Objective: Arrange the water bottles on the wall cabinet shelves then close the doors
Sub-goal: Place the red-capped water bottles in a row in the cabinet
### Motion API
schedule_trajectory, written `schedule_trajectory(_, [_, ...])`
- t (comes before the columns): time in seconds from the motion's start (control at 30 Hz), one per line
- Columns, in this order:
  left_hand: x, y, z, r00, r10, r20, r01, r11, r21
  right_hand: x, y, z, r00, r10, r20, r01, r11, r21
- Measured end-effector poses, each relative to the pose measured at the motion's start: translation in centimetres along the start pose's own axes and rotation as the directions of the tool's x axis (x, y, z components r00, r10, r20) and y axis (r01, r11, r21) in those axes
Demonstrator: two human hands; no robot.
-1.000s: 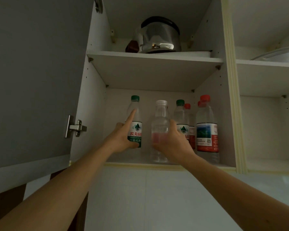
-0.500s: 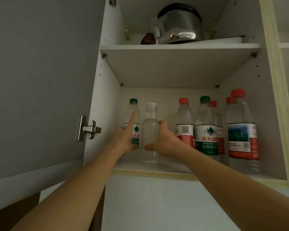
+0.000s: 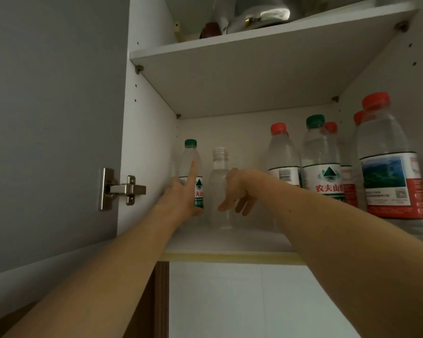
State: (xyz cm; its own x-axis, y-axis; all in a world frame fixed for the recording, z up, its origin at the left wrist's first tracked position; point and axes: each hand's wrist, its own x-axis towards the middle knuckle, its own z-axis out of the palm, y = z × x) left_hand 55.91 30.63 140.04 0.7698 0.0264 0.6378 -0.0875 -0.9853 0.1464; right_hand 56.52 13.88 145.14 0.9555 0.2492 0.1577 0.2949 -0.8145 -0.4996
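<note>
Left hand (image 3: 181, 195) is gripping the green-capped bottle (image 3: 191, 167) at shelf's 9 o'clock, forefinger lying straight up it, while right hand (image 3: 237, 191) is hanging loose-fingered, holding nothing, against the clear uncapped bottle (image 3: 219, 181) just beside.

left hand (image 3: 181, 198) gripping green-capped bottle (image 3: 190, 164), right hand (image 3: 237, 191) loose beside uncapped bottle (image 3: 219, 191)

Your left hand (image 3: 181, 195) covers the lower label of the green-capped bottle (image 3: 190, 164), so you cannot tell how its hidden fingers lie. The kettle (image 3: 257, 11) (upper shelf) is cut off by the top edge. Red-capped bottles behind the big bottle (image 3: 392, 167) show only their caps.
</note>
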Motion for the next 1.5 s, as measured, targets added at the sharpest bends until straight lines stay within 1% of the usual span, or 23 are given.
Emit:
schedule_trajectory(0.07, [0.2, 0.2, -0.1, 0.999, 0.012, -0.045, -0.003, 0.977, 0.214, 0.6, 0.1, 0.2, 1.000, 0.000, 0.003, 0.000, 1.000, 0.024])
schedule_trajectory(0.1, [0.3, 0.3, -0.3, 0.997, 0.032, -0.065, -0.009, 0.946, 0.325, 1.1, 0.2, 0.4, 1.000, -0.017, -0.015, 0.018, 0.999, 0.048])
schedule_trajectory(0.2, [1.1, 0.2, -1.3, 0.991, 0.091, -0.094, -0.016, 0.795, 0.606, 2.1, 0.6, 1.3, 0.995, -0.065, -0.072, 0.072, 0.993, 0.089])
schedule_trajectory(0.27, [1.5, -0.1, -1.7, 0.990, 0.110, -0.085, -0.014, 0.688, 0.725, 2.3, 0.6, 1.8, 0.991, -0.097, -0.091, 0.104, 0.992, 0.071])
schedule_trajectory(0.33, [1.8, -0.5, -1.7, 0.991, 0.117, -0.068, -0.016, 0.605, 0.796, 2.3, 0.7, 2.1, 0.985, -0.126, -0.117, 0.134, 0.989, 0.066])
schedule_trajectory(0.4, [2.0, -0.8, -1.5, 0.990, 0.121, -0.067, -0.010, 0.547, 0.837, 2.4, 0.8, 2.3, 0.979, -0.145, -0.140, 0.155, 0.986, 0.061])
schedule_trajectory(0.57, [2.7, -1.0, -0.9, 0.995, 0.077, -0.060, 0.017, 0.470, 0.882, 2.7, 0.9, 2.4, 0.970, -0.174, -0.173, 0.167, 0.985, -0.053])
schedule_trajectory(0.63, [2.8, -1.0, -0.8, 0.998, 0.048, -0.047, 0.020, 0.460, 0.888, 2.8, 0.6, 2.6, 0.973, -0.152, -0.176, 0.146, 0.988, -0.048])
schedule_trajectory(0.77, [3.1, -1.1, -0.4, 0.998, 0.020, -0.054, 0.039, 0.455, 0.890, 2.8, 0.5, 3.2, 0.979, -0.108, -0.175, 0.116, 0.992, 0.039])
schedule_trajectory(0.87, [3.2, -1.1, -0.4, 0.998, 0.019, -0.059, 0.045, 0.445, 0.894, 3.1, 0.6, 3.4, 0.976, -0.109, -0.186, 0.119, 0.992, 0.044])
schedule_trajectory(1.03, [3.0, -1.1, -0.6, 0.997, 0.040, -0.071, 0.045, 0.462, 0.886, 3.5, 0.7, 3.4, 0.956, -0.138, -0.260, 0.166, 0.982, 0.089])
schedule_trajectory(1.17, [2.8, -0.9, -0.8, 0.994, 0.061, -0.087, 0.044, 0.506, 0.861, 3.6, 0.7, 3.4, 0.954, -0.200, -0.223, 0.231, 0.965, 0.123])
schedule_trajectory(1.27, [2.6, -0.8, -0.8, 0.988, 0.105, -0.117, 0.037, 0.570, 0.821, 3.5, 1.0, 3.3, 0.954, -0.238, -0.182, 0.256, 0.963, 0.082])
schedule_trajectory(1.33, [2.5, -0.7, -0.7, 0.978, 0.171, -0.119, -0.013, 0.621, 0.784, 3.3, 1.6, 2.9, 0.958, -0.235, -0.161, 0.247, 0.967, 0.060])
schedule_trajectory(1.4, [2.6, -0.5, -0.4, 0.972, 0.227, -0.057, -0.110, 0.659, 0.744, 3.1, 2.1, 2.7, 0.970, -0.214, -0.112, 0.219, 0.975, 0.041])
schedule_trajectory(1.43, [2.6, -0.5, -0.2, 0.972, 0.234, -0.025, -0.145, 0.681, 0.718, 3.0, 2.2, 2.7, 0.975, -0.204, -0.088, 0.207, 0.978, 0.033])
schedule_trajectory(1.5, [3.0, -0.6, -0.1, 0.972, 0.234, -0.007, -0.169, 0.721, 0.672, 2.8, 2.2, 2.7, 0.976, -0.202, -0.081, 0.203, 0.979, 0.000])
